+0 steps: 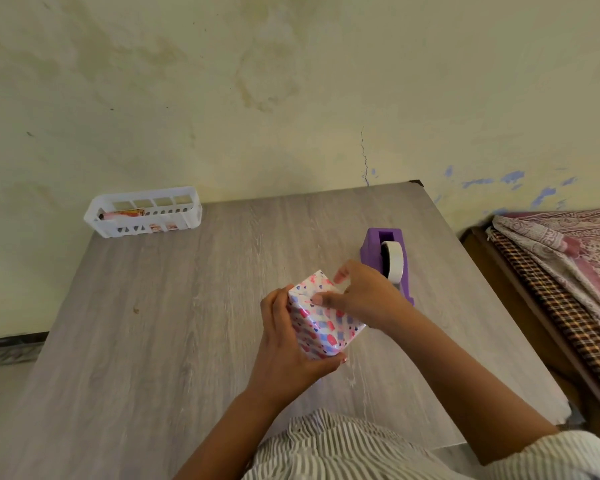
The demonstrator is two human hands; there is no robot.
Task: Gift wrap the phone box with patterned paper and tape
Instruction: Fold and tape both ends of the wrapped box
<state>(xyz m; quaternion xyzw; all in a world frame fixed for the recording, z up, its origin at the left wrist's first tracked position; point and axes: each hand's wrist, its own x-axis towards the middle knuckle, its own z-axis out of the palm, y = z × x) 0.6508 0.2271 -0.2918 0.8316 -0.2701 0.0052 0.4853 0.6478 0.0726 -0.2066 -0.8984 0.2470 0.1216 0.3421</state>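
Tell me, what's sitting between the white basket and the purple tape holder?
Nothing: in the head view, only bare wooden tabletop runs between the white basket and the purple tape dispenser. The wrapped box sits nearer, held in both hands.

Grey wood-grain table [187, 341], white basket [142, 213], purple tape dispenser [388, 261]

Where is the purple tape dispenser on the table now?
In the head view, the purple tape dispenser stands on the right part of the grey table, just behind the right hand and the wrapped box, far from the white basket.
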